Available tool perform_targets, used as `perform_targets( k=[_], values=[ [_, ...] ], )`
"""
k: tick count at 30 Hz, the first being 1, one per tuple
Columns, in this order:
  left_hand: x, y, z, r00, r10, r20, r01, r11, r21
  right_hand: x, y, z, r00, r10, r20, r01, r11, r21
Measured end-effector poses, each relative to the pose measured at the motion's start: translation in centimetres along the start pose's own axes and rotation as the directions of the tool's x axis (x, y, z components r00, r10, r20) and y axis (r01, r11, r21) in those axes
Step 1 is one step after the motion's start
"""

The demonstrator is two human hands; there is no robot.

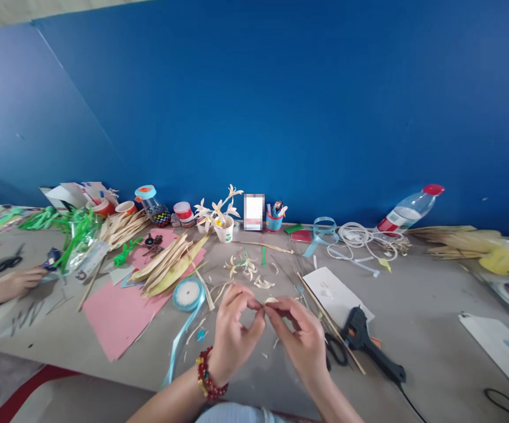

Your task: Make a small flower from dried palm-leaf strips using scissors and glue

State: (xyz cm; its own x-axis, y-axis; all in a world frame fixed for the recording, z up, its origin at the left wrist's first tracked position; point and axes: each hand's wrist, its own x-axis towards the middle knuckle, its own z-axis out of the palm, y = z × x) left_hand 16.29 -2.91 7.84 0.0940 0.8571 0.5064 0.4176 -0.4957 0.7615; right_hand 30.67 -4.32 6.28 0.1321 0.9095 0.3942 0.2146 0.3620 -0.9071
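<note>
My left hand (235,332), with a red bead bracelet (209,376) on its wrist, is closed in a pinch above the table. Its fingertips meet those of my right hand (301,336), also pinching. Between them shows a small pale corn-husk petal (271,300); the fingers hide most of its lower end. Just beyond lie curled husk petals (244,265) and loose scraps. A blue ribbon spool (188,293) lies left of my left hand, its ribbon trailing toward me. Black scissors (337,351) and a hot glue gun (364,341) rest beside my right hand.
A white cup with husk flowers (224,229) and a pen holder (274,221) stand by the blue wall. Dried husks (170,267) and pink paper (120,314) lie left. A tilted bottle (408,211) and coiled white cord (355,238) sit right. Another person's hand (20,283) is far left.
</note>
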Motion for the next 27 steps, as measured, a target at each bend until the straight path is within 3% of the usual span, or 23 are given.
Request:
perform_targets(
  k=[6,11,15,20,23,27],
  values=[
    [-0.2,0.5,-0.2,0.997,0.072,0.018,-0.074,0.994,0.079,0.0,-0.1,-0.2,1.000,0.002,0.028,-0.003,1.000,0.029],
    [0.0,1.0,-0.5,0.998,0.049,0.042,-0.051,0.998,0.041,0.2,0.0,-0.6,0.995,0.039,0.094,-0.046,0.997,0.070],
    [0.5,1.2,-1.0,0.988,-0.034,0.148,0.044,0.997,-0.067,0.2,0.5,-0.9,0.991,0.042,0.128,-0.056,0.993,0.108],
    [0.7,0.8,-0.9,0.951,-0.163,0.263,0.231,0.940,-0.251,-0.2,0.9,-0.8,0.993,0.085,0.083,-0.099,0.979,0.176],
    [0.5,0.5,-0.5,0.893,-0.252,0.374,0.415,0.783,-0.463,-0.2,0.9,-0.5,0.989,0.135,0.064,-0.147,0.960,0.237],
    [0.3,0.5,0.0,0.773,-0.319,0.548,0.634,0.390,-0.668,-0.1,1.1,-0.3,0.976,0.195,0.092,-0.215,0.904,0.369]
  ],
)
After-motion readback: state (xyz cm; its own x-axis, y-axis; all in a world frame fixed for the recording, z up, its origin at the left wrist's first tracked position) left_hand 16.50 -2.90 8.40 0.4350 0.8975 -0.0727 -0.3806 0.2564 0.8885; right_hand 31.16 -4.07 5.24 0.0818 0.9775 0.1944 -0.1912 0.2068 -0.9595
